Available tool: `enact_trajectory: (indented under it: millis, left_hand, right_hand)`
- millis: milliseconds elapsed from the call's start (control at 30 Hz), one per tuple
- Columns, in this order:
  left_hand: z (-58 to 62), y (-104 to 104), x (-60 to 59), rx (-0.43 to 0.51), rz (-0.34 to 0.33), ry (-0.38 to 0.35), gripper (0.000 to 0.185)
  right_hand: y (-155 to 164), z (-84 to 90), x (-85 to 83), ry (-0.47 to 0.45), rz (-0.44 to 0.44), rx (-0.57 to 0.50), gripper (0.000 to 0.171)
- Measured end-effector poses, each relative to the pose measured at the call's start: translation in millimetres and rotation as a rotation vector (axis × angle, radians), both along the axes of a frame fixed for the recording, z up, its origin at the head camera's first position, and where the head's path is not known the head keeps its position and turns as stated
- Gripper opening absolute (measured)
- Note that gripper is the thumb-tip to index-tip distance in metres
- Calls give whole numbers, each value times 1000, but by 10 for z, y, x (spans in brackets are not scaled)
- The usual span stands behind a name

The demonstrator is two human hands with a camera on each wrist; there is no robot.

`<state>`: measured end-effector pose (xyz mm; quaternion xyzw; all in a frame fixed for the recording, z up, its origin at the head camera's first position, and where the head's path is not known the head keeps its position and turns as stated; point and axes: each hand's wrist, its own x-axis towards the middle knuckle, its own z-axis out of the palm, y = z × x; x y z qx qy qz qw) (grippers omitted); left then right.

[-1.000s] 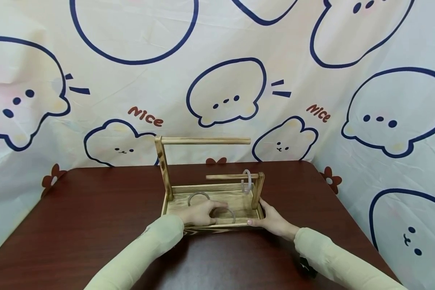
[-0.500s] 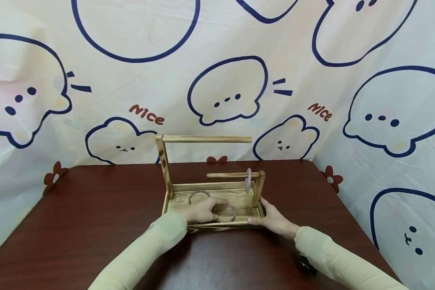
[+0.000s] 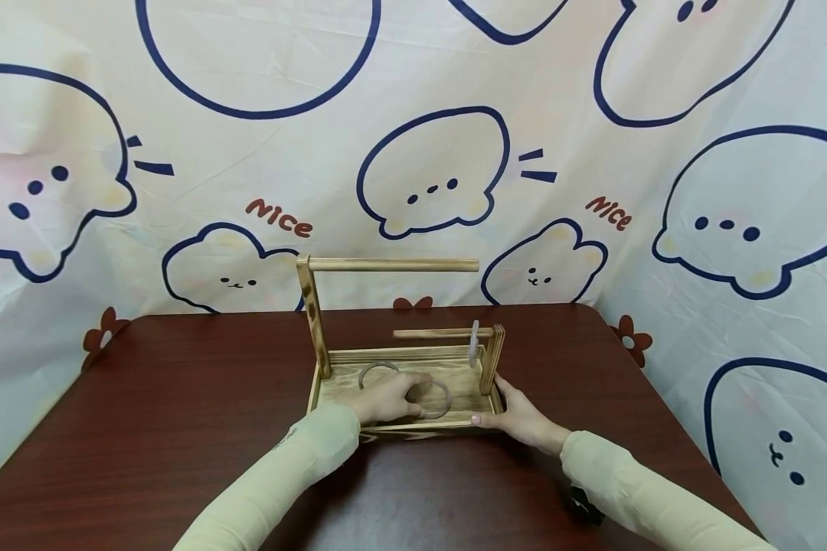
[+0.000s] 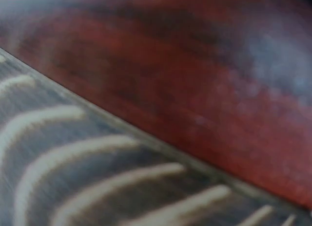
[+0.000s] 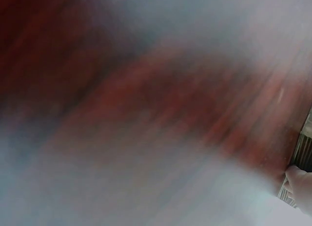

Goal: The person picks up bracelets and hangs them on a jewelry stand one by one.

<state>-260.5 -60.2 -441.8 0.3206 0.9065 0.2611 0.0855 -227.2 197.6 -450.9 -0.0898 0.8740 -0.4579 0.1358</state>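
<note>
In the head view a wooden rack (image 3: 413, 428), a shallow tray with two posts bearing horizontal rods, stands on the table. My left hand (image 3: 386, 398) reaches over its front edge and pinches a greyish ring (image 3: 448, 398) inside the tray with thumb and index finger. Behind that hand a second ring (image 3: 379, 366) lies partly hidden. A pale translucent ring (image 3: 474, 348) hangs on the lower rod (image 3: 434, 334), close to its post. At the tray's right front corner my right hand (image 3: 524, 421) grips the wood, thumb on the front edge; the right wrist view shows its fingers (image 5: 297, 179).
The upper rod (image 3: 393, 265) runs high across the rack from the left post (image 3: 313, 321), its right end free. A dark reddish-brown table (image 3: 179, 398) spreads around the rack. A patterned cloth (image 3: 303, 168) hangs behind and beside the table.
My left hand has shifted slightly right, and the ring at its fingers has moved slightly right and back. The hanging ring has turned nearly edge-on. My right hand keeps its hold.
</note>
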Motion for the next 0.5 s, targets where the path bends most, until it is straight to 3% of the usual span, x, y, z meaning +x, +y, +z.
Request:
enact_trajectory:
  millis: [233, 367, 500]
  left_hand:
    - [19, 11, -5, -13, 4, 51, 60]
    - [40, 16, -21, -11, 10, 20, 63]
    - [61, 28, -50, -11, 9, -61, 71]
  right_hand:
    - [-8, 31, 6, 2, -2, 2, 106]
    - [-7, 26, 9, -1, 0, 6, 106]
    - [-9, 13, 1, 0, 7, -2, 105]
